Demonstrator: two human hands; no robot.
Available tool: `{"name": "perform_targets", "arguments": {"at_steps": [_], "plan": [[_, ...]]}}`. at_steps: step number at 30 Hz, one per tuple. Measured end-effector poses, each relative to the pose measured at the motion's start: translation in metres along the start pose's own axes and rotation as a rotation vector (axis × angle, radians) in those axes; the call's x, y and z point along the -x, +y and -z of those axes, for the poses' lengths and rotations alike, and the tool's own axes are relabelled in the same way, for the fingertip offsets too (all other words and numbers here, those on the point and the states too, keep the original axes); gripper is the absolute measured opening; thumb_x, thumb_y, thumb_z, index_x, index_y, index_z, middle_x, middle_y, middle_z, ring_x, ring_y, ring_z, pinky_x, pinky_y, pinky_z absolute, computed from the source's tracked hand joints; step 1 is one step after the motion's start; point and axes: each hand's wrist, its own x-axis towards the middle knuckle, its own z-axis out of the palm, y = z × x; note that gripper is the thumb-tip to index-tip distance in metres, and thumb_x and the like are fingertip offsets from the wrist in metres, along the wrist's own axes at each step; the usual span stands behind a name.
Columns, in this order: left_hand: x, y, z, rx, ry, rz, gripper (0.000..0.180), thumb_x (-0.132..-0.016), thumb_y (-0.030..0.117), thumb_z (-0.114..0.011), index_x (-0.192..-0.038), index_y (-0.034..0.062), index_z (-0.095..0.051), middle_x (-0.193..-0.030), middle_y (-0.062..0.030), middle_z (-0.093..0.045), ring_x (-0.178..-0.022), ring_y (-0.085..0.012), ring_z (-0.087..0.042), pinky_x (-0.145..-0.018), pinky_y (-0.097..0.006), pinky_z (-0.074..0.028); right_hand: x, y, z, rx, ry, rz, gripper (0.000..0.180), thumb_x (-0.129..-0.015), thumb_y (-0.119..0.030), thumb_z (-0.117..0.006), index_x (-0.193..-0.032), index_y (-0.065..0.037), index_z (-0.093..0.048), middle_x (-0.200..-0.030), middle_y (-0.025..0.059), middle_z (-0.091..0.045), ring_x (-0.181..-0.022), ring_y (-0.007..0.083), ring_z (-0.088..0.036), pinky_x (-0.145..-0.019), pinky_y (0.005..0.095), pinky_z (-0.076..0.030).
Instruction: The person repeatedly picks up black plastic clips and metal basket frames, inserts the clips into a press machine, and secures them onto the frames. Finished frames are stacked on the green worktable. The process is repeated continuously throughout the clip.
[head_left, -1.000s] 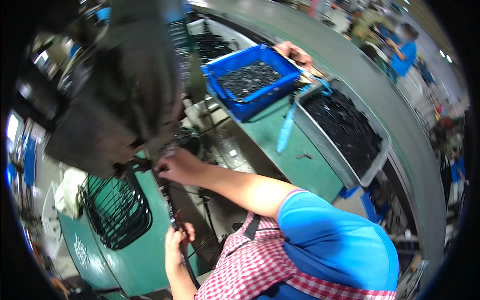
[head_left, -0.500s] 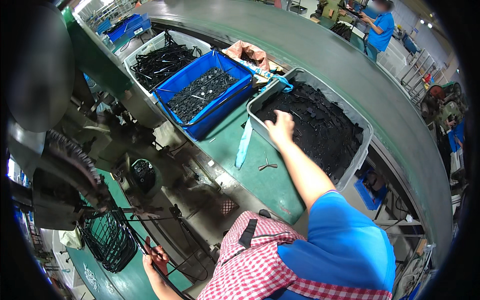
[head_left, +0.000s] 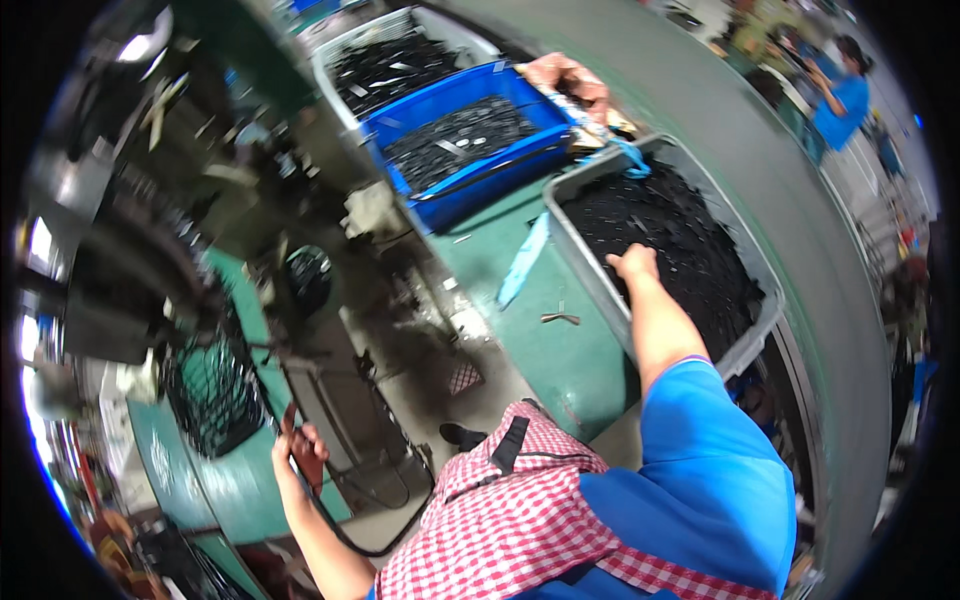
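Note:
My left hand point(head_left: 303, 452) is closed around a thin black rod-like frame point(head_left: 368, 549), which curves from the hand down toward my lap. Over the grey bin point(head_left: 566, 226), my right hand point(head_left: 635, 262) is low among small flat black pieces point(head_left: 700, 262). Its fingers are curled and their tips are blurred, so anything between them does not show. Next to the left hand, several black wire baskets or frames point(head_left: 212, 392) lie stacked on a green surface.
A blue crate point(head_left: 425, 213) of small dark parts stands left of the bin, with a white basket point(head_left: 326, 75) of black pieces behind. A small dark forked piece point(head_left: 560, 318) lies on the green table point(head_left: 570, 365). Machinery is at left; a conveyor point(head_left: 790, 190) curves past a co-worker point(head_left: 840, 110).
The view has turned, so the crates and bin sit further right. My right hand's fingers, spread before, are now curled lower into the black pieces. My left hand still holds the black frame.

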Motion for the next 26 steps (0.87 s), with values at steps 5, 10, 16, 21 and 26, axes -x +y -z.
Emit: {"name": "perform_targets", "arguments": {"at_steps": [5, 10, 16, 21, 26], "plan": [[-0.001, 0.016, -0.010, 0.107, -0.102, -0.012, 0.071, -0.082, 0.042, -0.059, -0.139, 0.0076, -0.035, -0.083, -0.0058, -0.054, -0.064, -0.0157, -0.050, -0.059, -0.028, -0.040, -0.054, 0.046, -0.033, -0.131, 0.307, 0.172, 0.047, -0.072, -0.030, -0.075, -0.103, 0.004, -0.063, -0.109, 0.0235, -0.063, -0.103, 0.0356, -0.061, -0.089, 0.0397, -0.048], [0.007, 0.024, 0.007, 0.044, -0.096, -0.014, 0.081, -0.079, 0.043, -0.066, -0.140, 0.0007, -0.031, -0.085, -0.0067, -0.059, -0.066, -0.0144, -0.053, -0.061, -0.026, -0.041, -0.025, -0.022, 0.010, -0.669, 0.419, 0.617, 0.031, -0.082, -0.015, -0.067, -0.108, 0.002, -0.062, -0.083, 0.0074, -0.063, -0.073, 0.0151, -0.058, -0.072, 0.0281, -0.048], [-0.001, 0.026, 0.022, 0.006, -0.166, -0.008, 0.085, -0.075, 0.047, -0.070, -0.138, 0.0014, -0.035, -0.087, -0.0079, -0.058, -0.067, -0.0149, -0.053, -0.063, -0.027, -0.042, 0.214, -0.200, 0.034, -0.892, -0.327, 0.956, 0.030, -0.079, -0.014, -0.072, -0.105, -0.002, -0.066, -0.081, 0.0033, -0.066, -0.066, 0.0083, -0.057, -0.060, 0.0233, -0.047], [-0.006, 0.033, 0.041, 0.038, -0.271, 0.033, 0.084, -0.077, 0.044, -0.069, -0.138, -0.0012, -0.033, -0.087, -0.0089, -0.057, -0.069, -0.0145, -0.051, -0.064, -0.026, -0.041, 0.355, -0.300, -0.037, -1.079, -1.091, 0.922, 0.022, -0.090, -0.016, -0.062, -0.105, -0.002, -0.063, -0.066, -0.0005, -0.052, -0.048, 0.0084, -0.048, -0.043, 0.0233, -0.036], [-0.009, 0.041, 0.063, -0.028, -0.358, 0.084, 0.085, -0.079, 0.045, -0.066, -0.142, 0.0021, -0.029, -0.087, -0.0023, -0.058, -0.069, -0.0107, -0.051, -0.063, -0.024, -0.040, 0.388, -0.341, -0.083, -1.066, -1.056, 0.915, 0.018, -0.087, -0.014, -0.064, -0.101, -0.006, -0.056, -0.075, -0.0010, -0.054, -0.047, 0.0084, -0.047, -0.040, 0.0241, -0.035]]}}
